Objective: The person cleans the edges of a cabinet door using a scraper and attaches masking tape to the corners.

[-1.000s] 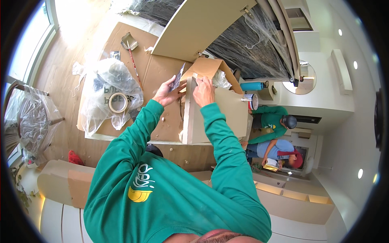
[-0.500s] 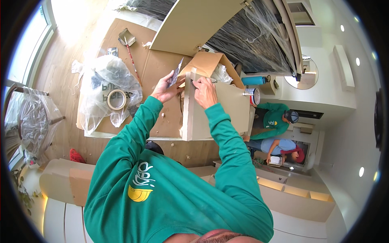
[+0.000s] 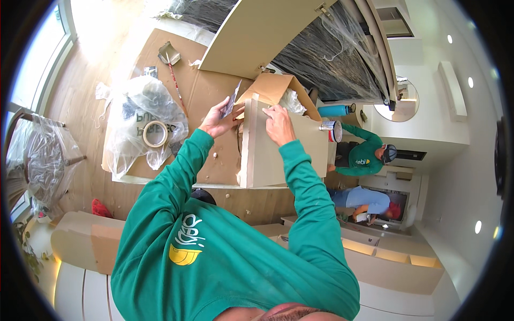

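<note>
Cardbd sheet [image 3: 209, 80], R hand [image 3: 279, 124] over beige panel [image 3: 265, 155]

There is one left hand [image 3: 217, 123], one right hand [image 3: 279, 127] and one hand-held sheet [image 3: 231, 101]. One tape roll [image 3: 155, 145], one blue bottle [image 3: 334, 111], one metal can [image 3: 335, 132], one open cardboard box [image 3: 269, 87], one round mirror [image 3: 400, 108], one plastic-wrapped chair [image 3: 45, 155] and two co-workers [image 3: 367, 158] are in view.

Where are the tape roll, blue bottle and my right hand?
Tape roll [image 3: 155, 145], head view: ring's lower edge.
Blue bottle [image 3: 333, 111], head view: its body.
Right hand [image 3: 280, 126], head view: back of hand.
</note>
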Available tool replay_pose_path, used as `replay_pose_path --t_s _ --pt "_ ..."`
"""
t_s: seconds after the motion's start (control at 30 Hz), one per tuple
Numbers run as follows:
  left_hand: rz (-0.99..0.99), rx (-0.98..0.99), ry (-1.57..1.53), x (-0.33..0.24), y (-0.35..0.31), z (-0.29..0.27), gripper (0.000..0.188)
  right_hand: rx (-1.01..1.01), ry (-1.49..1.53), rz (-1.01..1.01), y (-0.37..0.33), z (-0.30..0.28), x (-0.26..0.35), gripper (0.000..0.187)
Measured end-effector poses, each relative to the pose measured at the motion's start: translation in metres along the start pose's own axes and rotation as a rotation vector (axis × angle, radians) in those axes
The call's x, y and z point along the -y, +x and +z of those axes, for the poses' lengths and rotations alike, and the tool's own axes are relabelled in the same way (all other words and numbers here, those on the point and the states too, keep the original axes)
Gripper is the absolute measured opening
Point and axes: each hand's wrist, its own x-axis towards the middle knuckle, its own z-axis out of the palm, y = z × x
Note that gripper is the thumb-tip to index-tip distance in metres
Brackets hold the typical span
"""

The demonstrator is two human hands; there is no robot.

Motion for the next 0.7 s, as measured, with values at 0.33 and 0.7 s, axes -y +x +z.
replay_pose_path --t_s 0.33,0.7 --pt "0.154 -0.157 0.000 -0.022 -0.024 -0.030 0.032 -0.080 0.005 0.042 0.014 -0.013 0.014 0.039" --pt "0.188 -0.132 0.106 -0.003 -0.061 0.036 0.031 -0.178 -0.219 -0.280 -0.021 -0.024 0.097 0.050"
